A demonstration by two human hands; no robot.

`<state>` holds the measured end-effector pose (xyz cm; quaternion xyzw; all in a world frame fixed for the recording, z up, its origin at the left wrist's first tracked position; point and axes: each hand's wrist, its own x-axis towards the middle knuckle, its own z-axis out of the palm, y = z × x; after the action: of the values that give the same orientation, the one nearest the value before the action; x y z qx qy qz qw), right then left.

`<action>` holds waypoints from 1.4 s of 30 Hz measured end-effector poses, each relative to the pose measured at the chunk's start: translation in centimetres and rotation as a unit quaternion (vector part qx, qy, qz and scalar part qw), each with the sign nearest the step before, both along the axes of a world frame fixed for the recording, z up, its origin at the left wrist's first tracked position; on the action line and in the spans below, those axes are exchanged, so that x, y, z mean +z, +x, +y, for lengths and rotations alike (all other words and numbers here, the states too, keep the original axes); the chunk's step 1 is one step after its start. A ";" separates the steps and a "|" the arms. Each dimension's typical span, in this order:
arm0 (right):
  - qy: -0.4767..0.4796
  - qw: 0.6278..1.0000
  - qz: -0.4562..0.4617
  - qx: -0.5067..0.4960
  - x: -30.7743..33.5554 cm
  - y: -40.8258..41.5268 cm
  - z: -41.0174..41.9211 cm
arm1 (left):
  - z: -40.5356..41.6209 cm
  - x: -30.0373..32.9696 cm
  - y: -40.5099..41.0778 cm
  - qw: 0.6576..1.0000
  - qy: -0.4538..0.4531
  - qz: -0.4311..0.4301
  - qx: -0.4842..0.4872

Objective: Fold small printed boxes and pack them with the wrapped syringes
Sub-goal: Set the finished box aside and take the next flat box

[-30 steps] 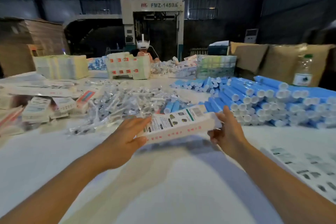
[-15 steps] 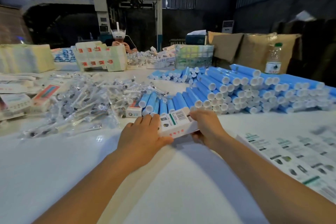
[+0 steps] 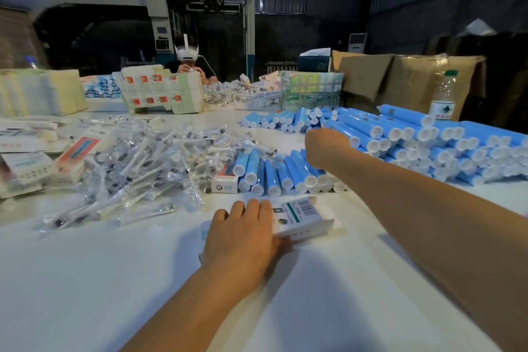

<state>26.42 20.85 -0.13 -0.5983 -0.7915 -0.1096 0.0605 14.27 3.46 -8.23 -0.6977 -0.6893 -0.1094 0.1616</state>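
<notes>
- The left hand point(image 3: 243, 234) lies flat on the folded printed box point(image 3: 300, 216), fingers point(image 3: 253, 207) straight and close together, thumb against its near side; the box rests on the white surface point(image 3: 85, 280), in the middle, just ahead of bare room that runs to the near edge.
- The right hand point(image 3: 324, 147) reaches across a short row of blue tubes point(image 3: 281, 174) to the large blue tube stack point(image 3: 428, 143) filling the right side; whether its fingers are spread or curled cannot be told from behind.
- Wrapped syringes point(image 3: 148, 163) are heaped left of centre, touching the short row, with a small box point(image 3: 224, 181) between them.
- Flat printed cartons point(image 3: 25, 168) crowd the left edge.
- A water bottle point(image 3: 443, 97) stands behind the stack toward the far right edge.
</notes>
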 end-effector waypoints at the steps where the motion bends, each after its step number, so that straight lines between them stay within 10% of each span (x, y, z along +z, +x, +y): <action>1: -0.010 1.000 -0.020 -0.002 -0.3 -0.4 0.6 | 0.1 0.0 -0.1 1.000 0.002 0.000 -0.002; 24: -0.110 0.994 -0.018 -0.002 0.4 0.0 0.0 | -0.1 -0.3 -0.4 1.000 0.017 -0.001 -0.011; 27: -0.126 0.986 0.109 -0.005 0.8 0.9 -1.3 | -0.3 -0.2 -0.5 1.000 0.026 -0.012 -0.006; 31: -0.113 0.826 0.552 -0.014 1.0 3.5 -4.2 | -0.2 0.0 -0.7 0.999 0.036 -0.025 0.011; 35: -0.093 0.656 0.749 -0.005 -1.2 6.0 -7.7 | -0.1 0.1 -0.6 0.998 0.045 -0.039 0.022; 38: -0.117 0.604 0.788 0.004 -3.4 6.4 -9.3 | 0.1 0.1 -0.2 0.998 0.043 -0.047 0.016; 42: -0.134 0.631 0.763 0.041 -4.8 5.9 -9.9 | 0.2 0.0 -0.3 0.998 0.041 -0.047 0.015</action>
<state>32.31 10.91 -4.95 -0.4363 -0.4925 0.4960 0.5667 13.99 3.62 -8.19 -0.6739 -0.7018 -0.1679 0.1586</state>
